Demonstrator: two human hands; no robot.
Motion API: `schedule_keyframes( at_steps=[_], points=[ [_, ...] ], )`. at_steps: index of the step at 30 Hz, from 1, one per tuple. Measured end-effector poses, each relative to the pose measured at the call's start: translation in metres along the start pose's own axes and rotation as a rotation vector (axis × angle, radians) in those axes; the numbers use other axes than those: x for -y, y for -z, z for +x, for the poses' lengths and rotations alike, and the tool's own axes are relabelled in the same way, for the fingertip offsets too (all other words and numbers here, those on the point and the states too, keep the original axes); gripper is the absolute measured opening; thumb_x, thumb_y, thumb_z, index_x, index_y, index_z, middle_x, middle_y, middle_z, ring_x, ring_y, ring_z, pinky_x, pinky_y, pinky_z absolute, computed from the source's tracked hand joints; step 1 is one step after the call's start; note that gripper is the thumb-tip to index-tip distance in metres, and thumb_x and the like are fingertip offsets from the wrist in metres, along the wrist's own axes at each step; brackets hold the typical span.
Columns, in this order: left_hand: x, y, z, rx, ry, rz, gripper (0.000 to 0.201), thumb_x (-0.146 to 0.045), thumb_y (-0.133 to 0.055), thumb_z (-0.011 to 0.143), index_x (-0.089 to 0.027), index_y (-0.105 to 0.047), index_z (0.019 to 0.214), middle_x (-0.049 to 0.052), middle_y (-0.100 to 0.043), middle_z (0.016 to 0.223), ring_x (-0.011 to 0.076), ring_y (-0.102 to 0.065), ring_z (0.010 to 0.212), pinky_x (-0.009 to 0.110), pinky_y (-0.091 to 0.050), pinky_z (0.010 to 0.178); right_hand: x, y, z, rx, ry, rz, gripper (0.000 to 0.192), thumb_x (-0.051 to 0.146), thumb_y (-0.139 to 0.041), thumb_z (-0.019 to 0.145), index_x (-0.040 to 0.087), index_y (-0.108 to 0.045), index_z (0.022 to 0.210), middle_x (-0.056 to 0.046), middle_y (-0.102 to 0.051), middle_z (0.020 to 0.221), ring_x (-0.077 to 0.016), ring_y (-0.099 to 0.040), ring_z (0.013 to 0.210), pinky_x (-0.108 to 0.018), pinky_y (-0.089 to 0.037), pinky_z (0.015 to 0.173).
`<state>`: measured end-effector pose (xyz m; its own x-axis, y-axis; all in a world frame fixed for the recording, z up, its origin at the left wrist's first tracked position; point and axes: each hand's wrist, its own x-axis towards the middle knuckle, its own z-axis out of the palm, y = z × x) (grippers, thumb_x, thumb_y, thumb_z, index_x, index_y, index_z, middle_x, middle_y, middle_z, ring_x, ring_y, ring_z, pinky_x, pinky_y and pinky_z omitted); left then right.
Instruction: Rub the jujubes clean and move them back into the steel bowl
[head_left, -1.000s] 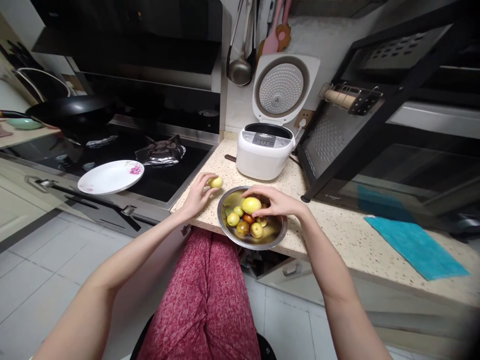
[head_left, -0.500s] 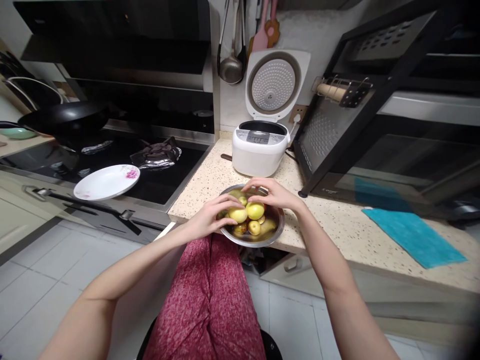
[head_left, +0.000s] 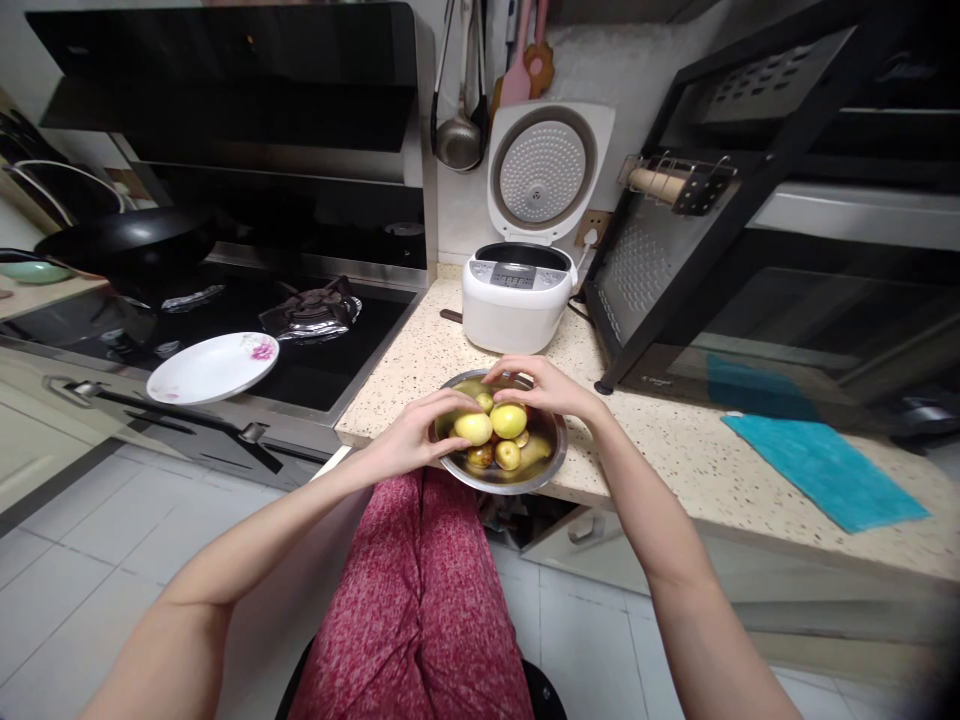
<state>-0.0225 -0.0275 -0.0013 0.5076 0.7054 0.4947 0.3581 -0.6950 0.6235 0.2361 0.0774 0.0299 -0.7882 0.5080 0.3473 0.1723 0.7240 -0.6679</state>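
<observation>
A second ago my left hand point(head_left: 420, 435) was out on the bench point(head_left: 675, 440) to the left of the metal bowl point(head_left: 551, 455), holding a small yellow-green fruit point(head_left: 474, 428). Now that hand is over the bowl's left rim, its fingers point(head_left: 457, 402) curled on the fruit, just beside the larger yellow fruit point(head_left: 508, 420) under my right hand point(head_left: 544, 388). My right hand has shifted slightly toward the bowl's far rim.
</observation>
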Motion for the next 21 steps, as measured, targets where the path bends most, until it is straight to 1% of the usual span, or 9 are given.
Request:
schedule_keyframes(
  at_steps=[3, 5, 7, 11, 13, 15, 17, 19, 21],
  points=[
    [0.001, 0.001, 0.0, -0.009, -0.006, -0.01, 0.039, -0.036, -0.077, 0.094, -0.022, -0.066, 0.129, 0.011, -0.071, 0.13, 0.0263, -0.066, 0.125, 0.047, -0.052, 0.11, 0.0, 0.002, -0.001, 0.02, -0.014, 0.025, 0.032, 0.047, -0.074, 0.093, 0.02, -0.076, 0.111, -0.008, -0.076, 0.111, -0.026, -0.069, 0.107, -0.042, -0.053, 0.099],
    [0.0, 0.002, 0.001, -0.004, -0.007, -0.014, 0.039, -0.035, -0.078, 0.093, -0.022, -0.067, 0.129, 0.011, -0.071, 0.13, 0.0262, -0.066, 0.124, 0.047, -0.052, 0.11, 0.0, 0.005, -0.003, 0.059, -0.03, 0.043, 0.036, 0.049, -0.076, 0.091, 0.02, -0.076, 0.113, -0.008, -0.076, 0.113, -0.0262, -0.069, 0.108, -0.042, -0.053, 0.099],
    [-0.002, 0.003, 0.001, 0.007, -0.011, -0.018, 0.039, -0.034, -0.078, 0.093, -0.022, -0.067, 0.128, 0.011, -0.071, 0.13, 0.026, -0.066, 0.124, 0.047, -0.052, 0.109, 0.0, 0.01, -0.005, 0.131, -0.041, 0.05, 0.042, 0.051, -0.079, 0.088, 0.021, -0.075, 0.117, -0.008, -0.075, 0.118, -0.0266, -0.068, 0.111, -0.042, -0.052, 0.1],
    [-0.005, 0.005, 0.002, 0.023, -0.009, -0.017, 0.035, -0.033, -0.077, 0.093, -0.021, -0.068, 0.126, 0.011, -0.072, 0.128, 0.0256, -0.067, 0.122, 0.045, -0.053, 0.107, 0.0, 0.016, -0.008, 0.316, -0.036, 0.064, 0.061, 0.05, -0.09, 0.075, 0.024, -0.072, 0.127, -0.007, -0.072, 0.129, -0.0277, -0.065, 0.121, -0.043, -0.048, 0.107],
    [-0.006, 0.005, 0.002, 0.032, -0.003, -0.019, 0.034, -0.033, -0.077, 0.094, -0.021, -0.069, 0.125, 0.011, -0.073, 0.127, 0.0253, -0.068, 0.12, 0.045, -0.054, 0.106, -0.001, 0.016, -0.008, 0.354, -0.035, 0.064, 0.061, 0.049, -0.089, 0.076, 0.023, -0.071, 0.127, -0.007, -0.072, 0.128, -0.0271, -0.065, 0.12, -0.042, -0.048, 0.107],
    [-0.007, 0.004, 0.002, 0.032, -0.001, -0.024, 0.033, -0.033, -0.077, 0.094, -0.02, -0.069, 0.124, 0.011, -0.073, 0.126, 0.0254, -0.068, 0.12, 0.045, -0.054, 0.106, 0.0, 0.016, -0.008, 0.334, -0.028, 0.034, 0.055, 0.048, -0.086, 0.08, 0.021, -0.072, 0.125, -0.008, -0.073, 0.124, -0.0262, -0.066, 0.116, -0.041, -0.05, 0.104],
    [-0.007, 0.002, 0.002, 0.018, -0.001, -0.03, 0.032, -0.034, -0.076, 0.095, -0.02, -0.07, 0.123, 0.011, -0.074, 0.125, 0.0255, -0.069, 0.119, 0.045, -0.054, 0.106, 0.0, 0.015, -0.007, 0.278, -0.018, -0.008, 0.05, 0.048, -0.083, 0.083, 0.02, -0.072, 0.122, -0.008, -0.073, 0.121, -0.0259, -0.066, 0.112, -0.04, -0.05, 0.101],
    [-0.007, -0.001, 0.001, -0.005, 0.001, -0.035, 0.031, -0.033, -0.074, 0.096, -0.02, -0.071, 0.123, 0.012, -0.074, 0.125, 0.0254, -0.07, 0.119, 0.045, -0.055, 0.107, 0.0, 0.015, -0.007, 0.223, -0.013, -0.031, 0.049, 0.049, -0.082, 0.084, 0.02, -0.071, 0.121, -0.008, -0.072, 0.118, -0.0262, -0.066, 0.111, -0.041, -0.051, 0.1],
    [-0.006, -0.003, 0.001, -0.015, 0.006, -0.032, 0.031, -0.032, -0.073, 0.097, -0.021, -0.07, 0.126, 0.011, -0.074, 0.127, 0.0254, -0.07, 0.12, 0.046, -0.055, 0.107, 0.0, 0.014, -0.006, 0.205, -0.01, -0.033, 0.048, 0.049, -0.082, 0.083, 0.02, -0.071, 0.12, -0.008, -0.072, 0.118, -0.0265, -0.065, 0.111, -0.041, -0.051, 0.1]
  ],
)
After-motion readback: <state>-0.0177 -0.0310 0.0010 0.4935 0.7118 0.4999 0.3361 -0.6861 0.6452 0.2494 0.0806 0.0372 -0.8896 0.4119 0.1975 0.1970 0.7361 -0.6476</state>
